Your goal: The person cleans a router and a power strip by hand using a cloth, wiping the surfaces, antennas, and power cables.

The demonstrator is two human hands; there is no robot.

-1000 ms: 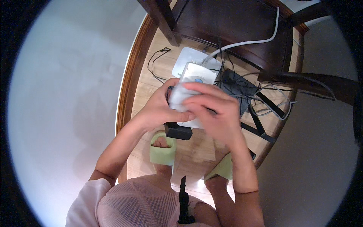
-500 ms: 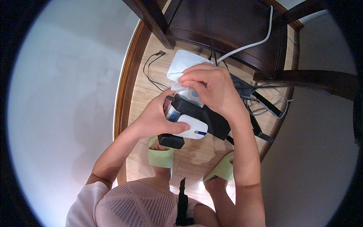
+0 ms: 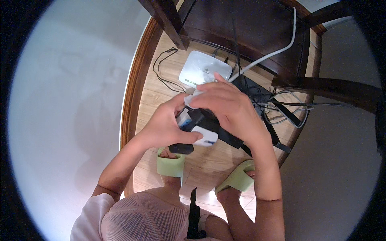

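1. We stand on a narrow strip of light wooden floor [image 3: 209, 160], bounded on our left by a curved brown baseboard [image 3: 134, 92] under a pale wall [image 3: 68, 112].
2. A dark wooden piece of furniture [image 3: 249, 28] fills the far end of the floor strip, with one leg [image 3: 165, 22] at its far left corner.
3. Our right hand [image 3: 231, 110] arches over the device from above, fingers together and curled down onto its far end; we cannot tell how tightly they press.
4. Our left hand [image 3: 167, 126] grips the same device from the left, the thumb laid along its near edge and the other fingers wrapped beneath, clamped on it.
5. The small white and black device [image 3: 203, 128] sits between both hands, above the middle of the floor strip and clear of the floor.
6. A white flat box [image 3: 203, 70] lies on the floor just beyond the hands, near the furniture's front edge.
7. A tangle of black cables [image 3: 281, 112] and black units spreads toward the right edge of the floor.
8. A white cable [image 3: 277, 50] runs from the hands up across the furniture.
9. A thin black wire [image 3: 163, 68] loops by the baseboard.
10. Two green slippers [image 3: 171, 164] rest at the near end, the right one [image 3: 237, 176] beside it.
11. A small black block [image 3: 181, 148] shows just under the left hand.
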